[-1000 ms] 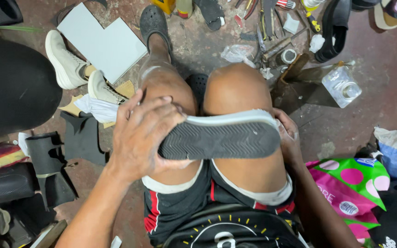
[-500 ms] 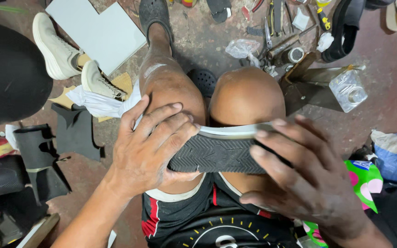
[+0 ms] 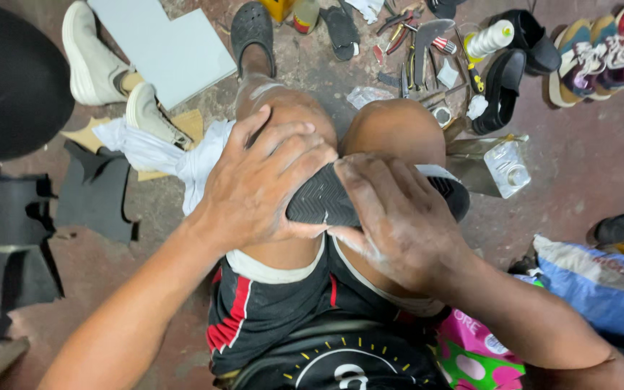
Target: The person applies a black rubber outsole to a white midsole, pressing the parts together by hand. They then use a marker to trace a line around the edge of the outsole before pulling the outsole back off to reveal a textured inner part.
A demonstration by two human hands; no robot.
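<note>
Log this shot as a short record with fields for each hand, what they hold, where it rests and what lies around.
left hand: pressed on the sole's left end, over the left knee
right hand: spread flat over the sole's middle
sole: dark, tread side up, lying across both knees
floor ahead: tools, glue bottle, black sandal, clear jar
floor left: white sheet, white cloth, black cut pieces
</note>
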